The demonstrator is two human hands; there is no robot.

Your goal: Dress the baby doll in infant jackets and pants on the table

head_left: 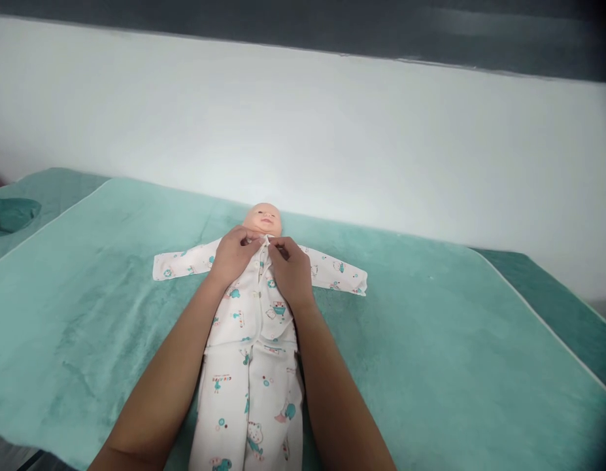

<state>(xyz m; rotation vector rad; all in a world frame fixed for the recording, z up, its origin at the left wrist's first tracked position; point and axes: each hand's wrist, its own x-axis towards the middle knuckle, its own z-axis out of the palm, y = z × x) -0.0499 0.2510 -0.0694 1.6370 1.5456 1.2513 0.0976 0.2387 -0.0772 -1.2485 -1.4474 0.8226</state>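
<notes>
A baby doll (263, 217) lies face up, its head toward the wall. It wears a white printed baby shirt (240, 307) with long sleeves stretched out to both sides, and matching pants (253, 405). At the neckline, my left hand (235, 252) pinches one edge of the shirt's front opening. My right hand (290, 265) pinches the other edge close beside it, and the fingertips of both nearly meet below the doll's chin. Small fasteners show down the front of the shirt. The doll's hands are not visible past the sleeve ends.
A green plush blanket (430, 353) with some creases covers the surface under the doll. Behind it rises a white wall (332, 144) with a dark band on top. At the far left is a bunched green cloth (13, 214). A darker green strip (552, 301) runs along the right.
</notes>
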